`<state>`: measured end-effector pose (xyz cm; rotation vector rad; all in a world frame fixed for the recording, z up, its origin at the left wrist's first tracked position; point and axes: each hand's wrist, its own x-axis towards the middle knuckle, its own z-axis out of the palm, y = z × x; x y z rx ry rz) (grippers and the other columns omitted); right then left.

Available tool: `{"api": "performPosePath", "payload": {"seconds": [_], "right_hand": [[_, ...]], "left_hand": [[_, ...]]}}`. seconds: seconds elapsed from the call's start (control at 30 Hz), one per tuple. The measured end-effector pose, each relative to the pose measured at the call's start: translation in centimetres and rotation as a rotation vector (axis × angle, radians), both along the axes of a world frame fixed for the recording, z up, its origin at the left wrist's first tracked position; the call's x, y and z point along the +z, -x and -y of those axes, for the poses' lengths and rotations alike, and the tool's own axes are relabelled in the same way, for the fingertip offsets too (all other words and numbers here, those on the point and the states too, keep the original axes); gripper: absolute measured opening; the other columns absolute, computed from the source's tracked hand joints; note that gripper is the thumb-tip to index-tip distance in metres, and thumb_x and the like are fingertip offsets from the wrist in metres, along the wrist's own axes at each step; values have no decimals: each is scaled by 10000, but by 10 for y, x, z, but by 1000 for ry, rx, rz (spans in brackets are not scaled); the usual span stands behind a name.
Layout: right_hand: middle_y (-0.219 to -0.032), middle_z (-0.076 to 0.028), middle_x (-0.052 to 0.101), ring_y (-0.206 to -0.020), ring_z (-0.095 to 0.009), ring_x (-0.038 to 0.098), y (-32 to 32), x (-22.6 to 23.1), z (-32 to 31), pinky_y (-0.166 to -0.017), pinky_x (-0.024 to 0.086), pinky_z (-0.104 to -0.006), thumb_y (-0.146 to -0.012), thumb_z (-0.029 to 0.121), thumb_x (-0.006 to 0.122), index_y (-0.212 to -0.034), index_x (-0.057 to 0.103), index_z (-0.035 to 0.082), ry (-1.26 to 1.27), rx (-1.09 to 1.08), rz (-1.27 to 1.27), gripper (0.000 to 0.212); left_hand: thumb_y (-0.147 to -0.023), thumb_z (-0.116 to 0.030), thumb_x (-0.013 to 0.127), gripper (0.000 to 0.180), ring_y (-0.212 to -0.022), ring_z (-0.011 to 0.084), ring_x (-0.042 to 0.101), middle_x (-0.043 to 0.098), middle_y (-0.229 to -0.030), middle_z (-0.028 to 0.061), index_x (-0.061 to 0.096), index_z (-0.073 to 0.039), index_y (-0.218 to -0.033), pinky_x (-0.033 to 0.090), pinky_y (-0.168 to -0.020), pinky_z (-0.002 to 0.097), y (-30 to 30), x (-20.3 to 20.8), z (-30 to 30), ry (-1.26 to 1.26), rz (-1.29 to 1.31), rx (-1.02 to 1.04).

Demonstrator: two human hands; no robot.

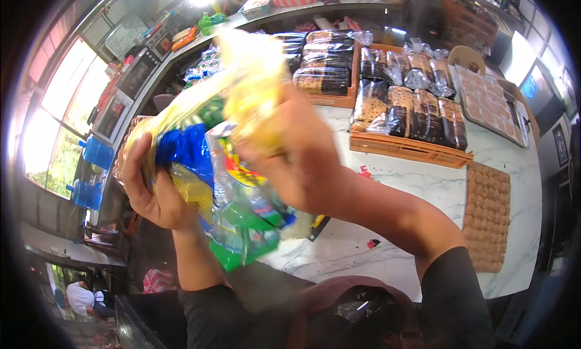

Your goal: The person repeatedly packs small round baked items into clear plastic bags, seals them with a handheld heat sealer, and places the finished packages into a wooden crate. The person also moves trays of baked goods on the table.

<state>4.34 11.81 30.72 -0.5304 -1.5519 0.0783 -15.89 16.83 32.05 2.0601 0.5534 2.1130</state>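
Observation:
Raised in front of me is a yellow plastic bag [254, 76], smeared by motion at its upper end. Blue, green and clear printed plastic wrappers [233, 185] bulge out on its near side; whether they are full or just crumpled I cannot tell. My left hand [154, 188] grips the bundle's left side, thumb toward me and fingers curled round the yellow plastic. Higher up and to the right, my right hand [296, 152] is closed on the bag's yellow film, its fingers blurred. A green piece of plastic [242, 252] hangs at the bottom of the bundle.
On the marble-patterned table [387, 194], an orange crate [411, 149] holds several bagged loaves [399, 107]. Another crate [330, 99] of loaves stands left of it. At right lie a brown egg tray [487, 216] and a metal tray [520, 122] of pale pieces. Red scraps [373, 243] lie nearby.

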Motion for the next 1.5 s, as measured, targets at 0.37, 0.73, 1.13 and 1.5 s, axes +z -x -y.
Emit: {"api": "performPosePath", "payload": {"seconds": [0.37, 0.73, 1.13, 1.5], "right_hand": [[-1384, -177, 416, -1318, -403, 383, 46, -217, -108, -1061, 344, -529, -800, 63, 685, -1386, 424, 124, 806, -38, 870, 644], [-1133, -132, 631, -1097, -300, 592, -185, -218, 44, -944, 463, -392, -795, 75, 712, -1038, 654, 58, 922, -352, 180, 250], [-1029, -124, 636, -953, -249, 611, -331, -314, 185, -868, 469, -354, -835, 47, 652, -1010, 624, 9, 904, -1131, -263, 182], [-1531, -301, 181, -1430, -460, 165, -234, -402, 300, -1103, 150, -653, -878, 400, 625, -1478, 174, -55, 1447, -1240, 225, 877]], "left_hand": [[-776, 39, 543, 480, -971, 421, 538, 536, -1028, 236, 600, -67, -1240, 443, -850, 464, 87, -249, -80, 612, -902, 451], [-799, -293, 729, 781, -1205, 384, 513, 506, -1336, 233, 353, -123, -1462, 435, -996, 450, 30, -134, -64, 824, -1278, 973], [-833, -178, 685, 556, -1304, 340, 418, 449, -1407, 160, 485, -94, -1345, 339, -1068, 487, -268, -240, 62, 404, -1606, -532], [-891, -415, 603, 722, -1461, 294, 191, 208, -1578, 129, 299, -198, -1508, 144, -1100, 633, -219, -395, 159, 434, -1608, -404]]}}
